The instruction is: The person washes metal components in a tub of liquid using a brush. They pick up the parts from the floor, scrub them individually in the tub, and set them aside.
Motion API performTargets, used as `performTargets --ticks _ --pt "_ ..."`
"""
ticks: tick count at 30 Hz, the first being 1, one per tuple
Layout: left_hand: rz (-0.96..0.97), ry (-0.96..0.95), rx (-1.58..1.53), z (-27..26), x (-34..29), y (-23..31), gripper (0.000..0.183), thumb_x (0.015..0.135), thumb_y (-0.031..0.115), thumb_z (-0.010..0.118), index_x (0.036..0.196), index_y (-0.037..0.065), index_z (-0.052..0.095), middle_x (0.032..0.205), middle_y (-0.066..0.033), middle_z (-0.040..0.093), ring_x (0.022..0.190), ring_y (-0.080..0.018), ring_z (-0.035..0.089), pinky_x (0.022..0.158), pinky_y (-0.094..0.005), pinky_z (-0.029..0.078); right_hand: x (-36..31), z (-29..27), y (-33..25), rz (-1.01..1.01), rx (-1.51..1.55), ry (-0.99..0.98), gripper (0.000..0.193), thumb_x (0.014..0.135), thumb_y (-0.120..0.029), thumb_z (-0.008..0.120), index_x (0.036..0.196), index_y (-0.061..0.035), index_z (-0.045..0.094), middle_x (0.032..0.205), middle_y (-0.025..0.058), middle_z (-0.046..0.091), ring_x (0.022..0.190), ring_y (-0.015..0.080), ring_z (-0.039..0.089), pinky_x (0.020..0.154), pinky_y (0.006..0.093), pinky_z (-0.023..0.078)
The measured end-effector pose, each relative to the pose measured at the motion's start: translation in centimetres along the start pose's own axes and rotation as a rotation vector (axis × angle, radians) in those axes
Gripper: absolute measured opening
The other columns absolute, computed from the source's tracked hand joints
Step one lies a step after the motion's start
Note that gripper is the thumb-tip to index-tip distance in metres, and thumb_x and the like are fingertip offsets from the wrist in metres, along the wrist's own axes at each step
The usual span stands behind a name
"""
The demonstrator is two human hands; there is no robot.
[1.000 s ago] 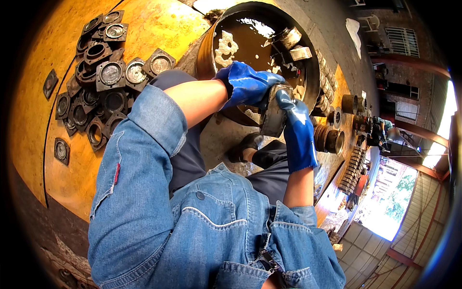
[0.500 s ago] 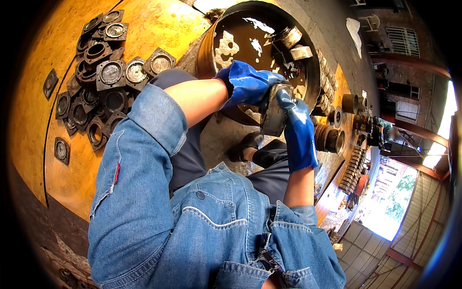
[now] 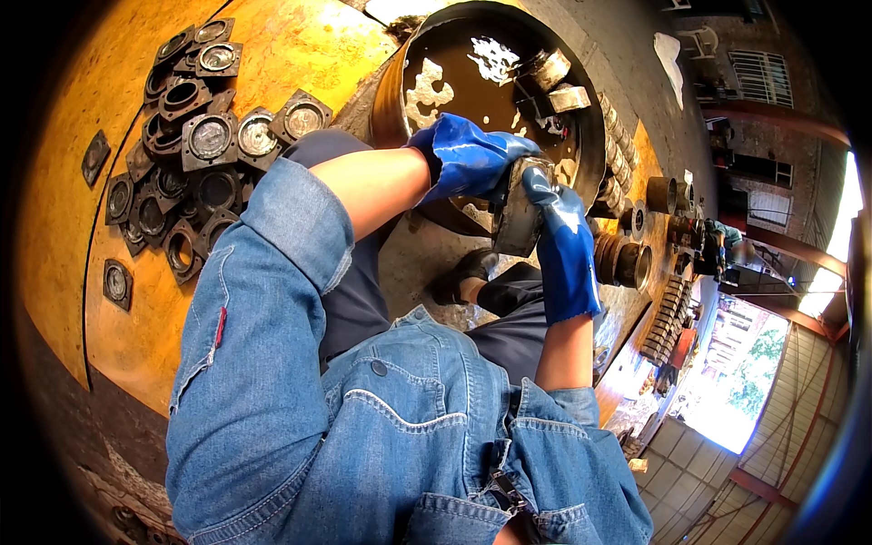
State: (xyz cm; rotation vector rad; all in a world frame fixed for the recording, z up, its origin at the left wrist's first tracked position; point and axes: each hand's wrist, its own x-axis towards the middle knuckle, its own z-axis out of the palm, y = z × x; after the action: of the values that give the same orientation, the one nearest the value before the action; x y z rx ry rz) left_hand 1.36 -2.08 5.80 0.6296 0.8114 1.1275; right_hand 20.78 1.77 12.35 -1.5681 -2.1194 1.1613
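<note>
Both my hands wear blue rubber gloves and hold one dark, greasy metal block (image 3: 518,213) with a squared edge, tilted at the near rim of a round tub (image 3: 389,104). My left hand (image 3: 481,159) grips its upper left side, with the fingertips partly hidden behind it. From the right, my right hand (image 3: 559,213) closes round the same block, thumb along its top. Brown liquid (image 3: 463,86) with pale foam patches lies in the tub. Some metal parts (image 3: 568,98) rest against the tub's far right inside wall, partly out of the liquid.
A heap of square flanged metal housings (image 3: 209,136) with round openings covers the yellow sheet floor (image 3: 282,45) on the left. Ring-shaped parts (image 3: 627,263) and rows of metal pieces (image 3: 668,318) stand at the right. My shoe (image 3: 463,277) is below the tub.
Foam patches on the liquid have shifted and changed shape. My hands and the metal block stay nearly in the same place.
</note>
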Motion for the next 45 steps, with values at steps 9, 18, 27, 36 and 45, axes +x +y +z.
performTargets --ticks 9,18,27,36,45 --pt "0.028 -0.044 -0.087 -0.6 0.7 -1.4 0.039 0.115 0.027 0.047 0.148 0.01 0.059 0.134 -0.007 0.07 0.115 -0.0152 0.071 0.095 -0.031 0.061 -0.2 0.1 -0.3 0.005 0.042 -0.006 0.061 0.095 -0.061 0.072 0.1 0.0001 0.068 0.082 0.0027 0.056 0.077 0.017 0.048 0.07 0.0335 0.041" --pt "0.052 -0.038 0.277 -0.4 -0.8 0.4 0.046 0.111 0.012 0.054 0.157 0.011 0.052 0.146 -0.0131 0.063 0.128 -0.0229 0.067 0.104 -0.0334 0.06 0.1 -0.1 0.1 0.018 0.038 -0.03 0.063 0.094 -0.064 0.071 0.099 -0.0013 0.068 0.079 0.002 0.055 0.072 0.0168 0.048 0.065 0.0343 0.04" --pt "0.175 -0.044 0.314 -1.2 0.9 -1.4 0.053 0.103 0.008 0.066 0.156 0.011 0.054 0.143 -0.0132 0.064 0.129 -0.022 0.066 0.104 -0.0335 0.06 -0.1 0.1 -0.1 0.007 0.048 -0.029 0.063 0.094 -0.064 0.071 0.098 -0.002 0.065 0.077 0.0013 0.052 0.069 0.0158 0.046 0.062 0.0335 0.038" --pt "-0.02 -0.049 -0.139 -0.9 1.7 -1.7 0.046 0.11 0.025 0.059 0.154 0.011 0.055 0.128 -0.0079 0.07 0.111 -0.016 0.071 0.092 -0.0324 0.063 0.0 -0.1 0.3 0.019 0.05 -0.008 0.06 0.094 -0.061 0.072 0.102 -0.0016 0.065 0.082 0.003 0.054 0.076 0.0163 0.047 0.067 0.033 0.04" --pt "0.165 -0.056 0.291 -0.7 0.2 -0.8 0.055 0.099 0.009 0.071 0.152 0.01 0.056 0.134 -0.0108 0.068 0.121 -0.021 0.068 0.098 -0.0353 0.062 0.2 -0.3 0.1 0.056 -0.009 -0.027 0.062 0.095 -0.061 0.072 0.104 0.0 0.066 0.085 0.0043 0.058 0.079 0.0189 0.05 0.07 0.0348 0.043"
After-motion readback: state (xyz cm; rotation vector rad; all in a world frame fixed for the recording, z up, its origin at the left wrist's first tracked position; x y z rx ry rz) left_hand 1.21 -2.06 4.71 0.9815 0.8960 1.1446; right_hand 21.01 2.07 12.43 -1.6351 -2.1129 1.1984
